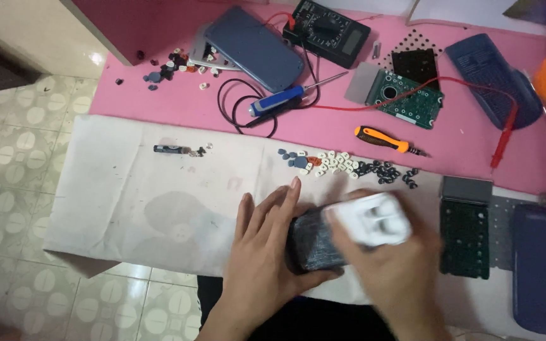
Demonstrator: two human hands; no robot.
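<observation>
The left hand (261,252) lies flat along the near-left side of a dark calculator body (314,243), fingers together and pressed against its edge, thumb hooked round the near corner. The calculator body sits on the white cloth (127,202) at the near edge of the table, between both hands. The right hand (394,278) is motion-blurred; its fingers close on a white wad (374,219), possibly a cloth or tissue, held on the calculator's top right part.

Just beyond the hands, a row of loose keys (333,162) in white, blue and black runs along the cloth's far edge. To the right lie a green circuit board (466,237) and a blue case shell (543,265). On the pink tabletop (178,101) farther back are an orange-handled screwdriver (382,137), a blue-handled screwdriver (276,101), a black multimeter (330,31) and a second circuit board (409,95).
</observation>
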